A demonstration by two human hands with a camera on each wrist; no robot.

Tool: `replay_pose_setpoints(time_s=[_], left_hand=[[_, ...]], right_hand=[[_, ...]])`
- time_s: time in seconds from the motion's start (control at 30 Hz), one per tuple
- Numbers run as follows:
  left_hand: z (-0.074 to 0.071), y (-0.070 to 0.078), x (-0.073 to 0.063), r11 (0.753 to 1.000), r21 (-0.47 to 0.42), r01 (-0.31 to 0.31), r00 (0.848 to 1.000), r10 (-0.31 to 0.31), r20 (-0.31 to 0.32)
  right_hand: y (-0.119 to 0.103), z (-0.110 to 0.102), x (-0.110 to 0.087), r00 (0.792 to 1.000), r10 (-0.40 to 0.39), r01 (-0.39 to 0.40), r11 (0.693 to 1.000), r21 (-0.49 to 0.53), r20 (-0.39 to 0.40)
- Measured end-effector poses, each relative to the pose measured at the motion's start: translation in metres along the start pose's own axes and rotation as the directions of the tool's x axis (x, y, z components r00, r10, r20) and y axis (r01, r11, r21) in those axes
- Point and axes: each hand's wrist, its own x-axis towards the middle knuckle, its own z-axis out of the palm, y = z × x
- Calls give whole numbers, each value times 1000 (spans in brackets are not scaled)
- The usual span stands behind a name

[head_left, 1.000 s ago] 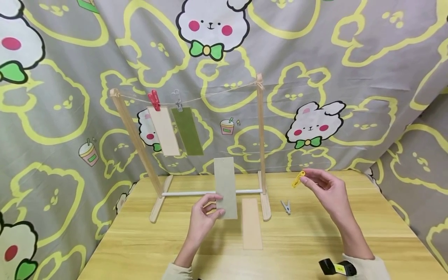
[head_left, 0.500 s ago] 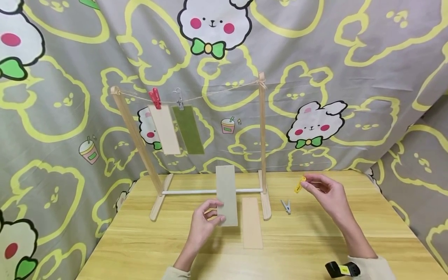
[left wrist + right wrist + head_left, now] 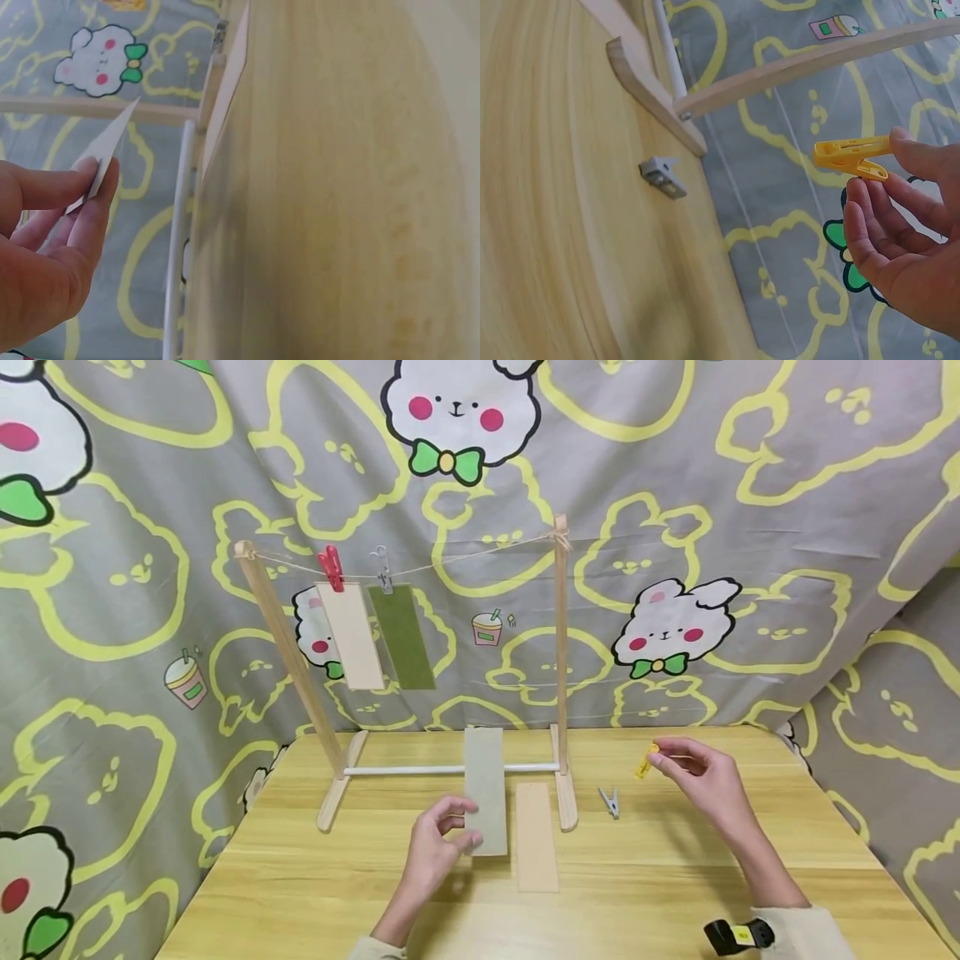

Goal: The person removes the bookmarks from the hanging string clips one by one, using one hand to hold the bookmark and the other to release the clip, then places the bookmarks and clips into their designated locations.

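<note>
Before the partly hidden white rod (image 3: 405,770), the left hand (image 3: 437,837) pinches a grey card (image 3: 487,789); the right hand (image 3: 708,783), a yellow clip (image 3: 838,153).

The left hand (image 3: 441,837) pinches a grey card (image 3: 489,793), a peach card (image 3: 536,839) lying to that hand's right; the right hand (image 3: 708,774) pinches a yellow clip (image 3: 647,762), a grey clip (image 3: 611,804) left of that hand.

Left hand (image 3: 437,837) raised, fingers bent, thumb opposed in a pinch; left forearm (image 3: 405,897) slants up rightward. Right hand (image 3: 701,774) well apart, pinching between thumb and fingertips, palm partly visible in wrist view; right forearm (image 3: 765,864) slants up leftward.
</note>
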Motion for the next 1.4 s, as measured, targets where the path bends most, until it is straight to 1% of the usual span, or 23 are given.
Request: replay_pose_setpoints(time_s=[0.1, 0.23, 0.4, 0.7, 0.83, 0.97, 1.1, 1.27, 1.4], left_hand=[[1, -2, -1, 999, -11, 33, 999, -33, 12], [0, -4, -4, 997, -19, 76, 996, -75, 44], [-3, -6, -7, 993, -24, 114, 991, -112, 73], [-3, -9, -7, 988, 34, 153, 984, -156, 89], [-3, -10, -8, 984, 54, 172, 981, -176, 82], [-3, -12, -8, 981, 59, 184, 978, -188, 88], [-2, -12, -8, 977, 66, 201, 974, -207, 96], [-1, -13, -8, 969, 107, 222, 967, -233, 106], [-1, -14, -8, 966, 120, 229, 963, -243, 118]], right_hand=[[4, -2, 1, 1000, 9, -9, 1000, 1, 12], [10, -4, 3, 999, 30, -30, 999, 16, 41], [19, -5, 3, 996, 56, -58, 998, 28, 69], [36, -6, 5, 990, 76, -85, 994, 75, 118], [41, -4, 6, 986, 85, -93, 994, 50, 143], [45, -2, 6, 980, 114, -117, 993, 9, 164], [48, 0, 7, 975, 140, -137, 990, -24, 173], [52, 2, 9, 973, 152, -144, 988, -58, 175], [57, 3, 8, 970, 162, -151, 986, -76, 180]])
